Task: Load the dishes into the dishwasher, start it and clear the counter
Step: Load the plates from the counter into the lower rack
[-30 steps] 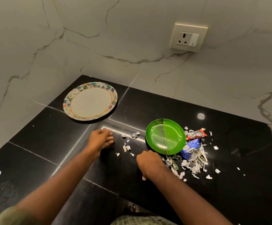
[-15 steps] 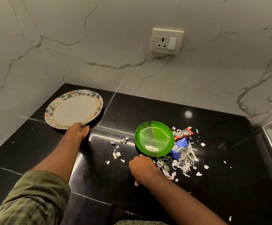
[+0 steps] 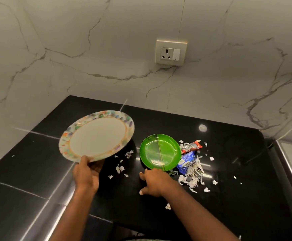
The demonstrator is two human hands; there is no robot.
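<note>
Two plates on a black table, one of them lifted at its near edge.

Head view: the left hand (image 3: 86, 173) grips the near rim of the patterned plate (image 3: 97, 136), thumb on top, holding it tilted above the black table (image 3: 37, 171). The right hand (image 3: 154, 181) rests knuckles-up on the table with its fingers curled, at the near edge of the green plate (image 3: 160, 152), which lies flat; whether it touches the plate I cannot tell. Torn paper scraps (image 3: 192, 178) and crumpled wrappers (image 3: 191, 146) lie just right of the green plate. A wall socket (image 3: 171, 52) sits on the far marble wall.
</note>
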